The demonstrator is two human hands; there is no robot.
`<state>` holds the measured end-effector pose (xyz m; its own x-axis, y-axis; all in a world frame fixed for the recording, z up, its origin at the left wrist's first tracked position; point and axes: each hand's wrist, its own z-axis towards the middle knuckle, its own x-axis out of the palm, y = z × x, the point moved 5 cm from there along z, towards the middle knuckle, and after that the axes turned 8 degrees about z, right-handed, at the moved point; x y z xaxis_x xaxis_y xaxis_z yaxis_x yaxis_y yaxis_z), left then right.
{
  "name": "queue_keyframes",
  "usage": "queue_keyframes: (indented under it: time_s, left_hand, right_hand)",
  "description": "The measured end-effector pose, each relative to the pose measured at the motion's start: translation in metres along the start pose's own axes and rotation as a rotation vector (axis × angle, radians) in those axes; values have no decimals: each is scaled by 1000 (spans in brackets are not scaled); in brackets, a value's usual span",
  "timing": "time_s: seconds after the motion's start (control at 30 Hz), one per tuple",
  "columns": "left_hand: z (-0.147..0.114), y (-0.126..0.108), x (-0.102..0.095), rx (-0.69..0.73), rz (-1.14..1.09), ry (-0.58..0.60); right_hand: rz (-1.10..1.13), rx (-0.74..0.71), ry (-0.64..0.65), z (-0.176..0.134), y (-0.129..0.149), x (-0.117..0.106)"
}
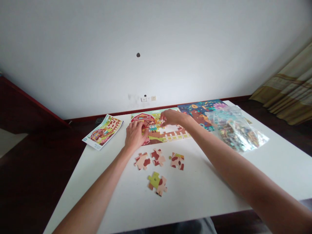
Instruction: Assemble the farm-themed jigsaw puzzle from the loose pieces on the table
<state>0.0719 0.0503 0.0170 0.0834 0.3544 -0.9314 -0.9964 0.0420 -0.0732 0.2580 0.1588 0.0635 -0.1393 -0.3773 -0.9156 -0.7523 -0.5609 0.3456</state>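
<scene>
A farm jigsaw puzzle (158, 139) with a red barn lies partly assembled on the white table, a gap in its middle right. My left hand (135, 134) rests on the puzzle's left side, fingers lying over the barn and thumb apart. Over the gap's upper left edge, my right hand (172, 117) pinches a puzzle piece (162, 124), mostly covered by the fingers. Nearer to me lie several loose cow pieces: a cream and brown piece (142, 161), another like it (158, 157), one with a green corner (177, 161), and a green and brown piece (157, 184) closest.
A picture sheet (103, 131) of the farm scene lies at the table's left edge. To the right are a dark blue picture puzzle (202, 113) and a clear plastic bag (236, 130) of pieces partly over it. The wall (156, 65) stands behind the table.
</scene>
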Motion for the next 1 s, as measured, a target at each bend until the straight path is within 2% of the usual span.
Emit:
queue_keyframes:
  time_s: [0.2, 0.37, 0.5, 0.6, 0.77, 1.0]
  left_hand:
    - [2, 3, 0, -28, -64, -6]
    - [6, 12, 2, -81, -194, -38]
    - [6, 14, 3, -86, -213, -36]
    - [5, 12, 2, -73, -191, -28]
    - [4, 10, 1, -60, -171, -28]
    - [3, 9, -1, -77, -166, -18]
  right_hand:
    - [110, -24, -42, -6, 2, -15]
    - [294, -183, -39, -10, 25, -18]
    - [163, -246, -94, -14, 38, -18]
    - [86, -188, -83, -21, 39, -22]
    - [47, -57, 43, -35, 36, -30]
    - [-32, -12, 68, -39, 34, -34]
